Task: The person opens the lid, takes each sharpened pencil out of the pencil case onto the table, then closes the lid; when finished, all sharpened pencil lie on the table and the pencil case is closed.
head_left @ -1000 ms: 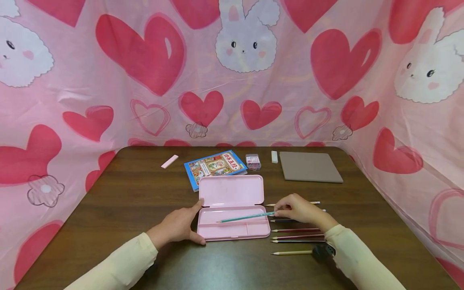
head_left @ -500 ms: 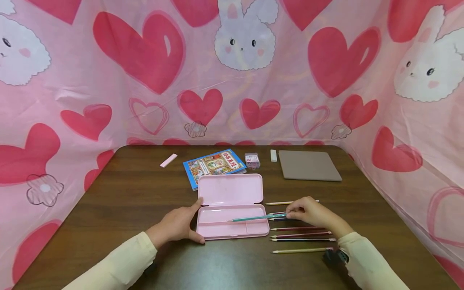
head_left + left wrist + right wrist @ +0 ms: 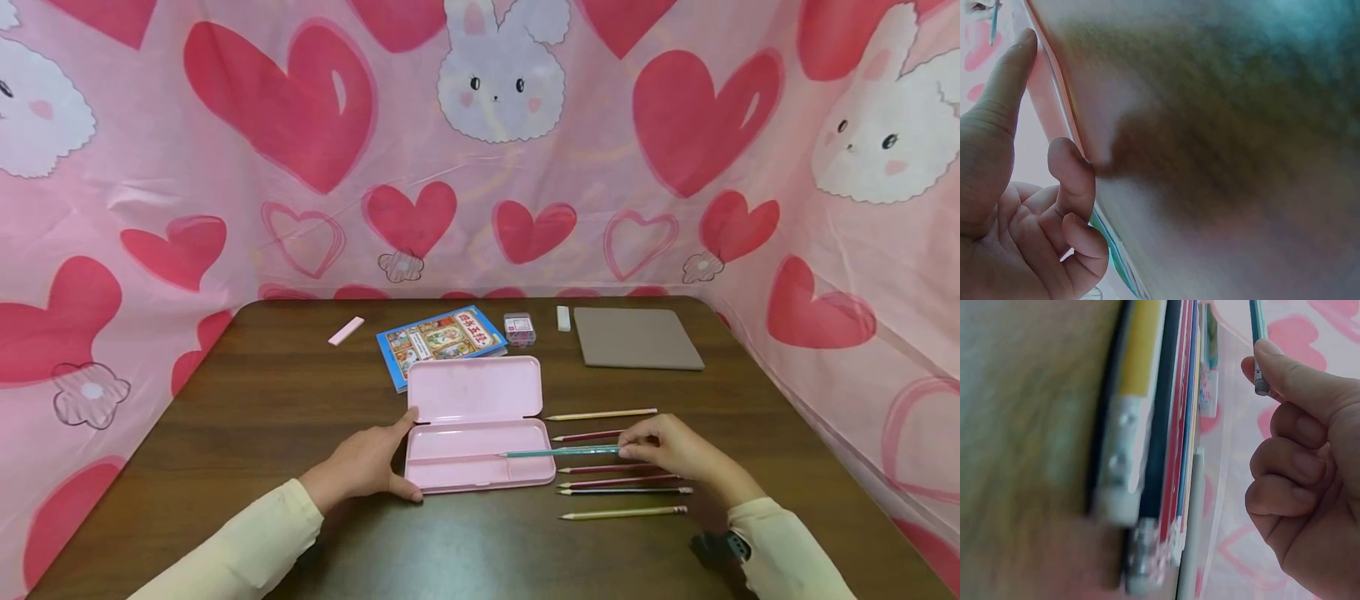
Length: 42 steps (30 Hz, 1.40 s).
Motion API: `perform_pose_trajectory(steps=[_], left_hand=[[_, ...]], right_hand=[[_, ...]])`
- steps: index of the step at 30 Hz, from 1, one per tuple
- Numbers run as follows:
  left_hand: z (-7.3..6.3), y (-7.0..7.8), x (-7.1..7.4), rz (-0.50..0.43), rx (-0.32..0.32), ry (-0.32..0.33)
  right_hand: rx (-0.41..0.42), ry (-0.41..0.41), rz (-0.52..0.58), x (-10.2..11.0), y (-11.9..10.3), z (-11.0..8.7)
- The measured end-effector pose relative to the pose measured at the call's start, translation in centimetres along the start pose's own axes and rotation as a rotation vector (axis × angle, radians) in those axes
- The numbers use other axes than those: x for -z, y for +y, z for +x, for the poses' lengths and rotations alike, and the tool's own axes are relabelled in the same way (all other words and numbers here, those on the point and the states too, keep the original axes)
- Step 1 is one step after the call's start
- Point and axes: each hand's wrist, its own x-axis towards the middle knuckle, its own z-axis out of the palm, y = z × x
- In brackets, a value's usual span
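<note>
My right hand (image 3: 675,446) pinches the rear end of a teal pencil (image 3: 562,451) between thumb and forefinger; the other fingers curl into the palm (image 3: 1310,456). The pencil's sharpened tip points left and overlaps the open pink pencil case (image 3: 450,446), whose tray has a long divider and a short one. My left hand (image 3: 363,462) holds the case's left end, forefinger near the hinge and thumb at the front corner. In the left wrist view, the thumb (image 3: 1016,75) lies straight along the case's side and the fingers bend close to it.
Several pencils lie side by side right of the case, including a gold one (image 3: 622,513) in front and a pale one (image 3: 603,414) at the back. Beyond are a blue-edged book (image 3: 442,337), a small clear box (image 3: 519,330), a white block (image 3: 563,318), a pink strip (image 3: 346,331) and a grey-brown board (image 3: 637,337).
My right hand has moved right with the teal pencil, so its tip has slid from the tray's left part to its right part. The left hand stays at the case.
</note>
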Motion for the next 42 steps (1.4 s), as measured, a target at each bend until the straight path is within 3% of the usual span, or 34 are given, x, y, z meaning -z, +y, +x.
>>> perform_pose_trajectory(steps=[4, 13, 22, 29, 42], left_hand=[[0.0, 0.0, 0.0, 0.003, -0.003, 0.006], [0.0, 0.0, 0.0, 0.000, -0.008, 0.004], [0.0, -0.1, 0.1, 0.001, -0.019, 0.007], [0.0, -0.3, -0.1, 0.006, -0.009, 0.004], [0.1, 0.0, 0.0, -0.007, 0.019, -0.004]], right_hand=[[-0.016, 0.000, 0.015, 0.3, 0.1, -0.8], [0.081, 0.018, 0.078, 0.7, 0.6, -3.1], [0.086, 0.001, 0.096, 1.0, 1.1, -5.8], [0.121, -0.033, 0.160, 0.6, 1.7, -7.3], [0.112, -0.094, 0.217, 0.3, 2.1, -8.9]])
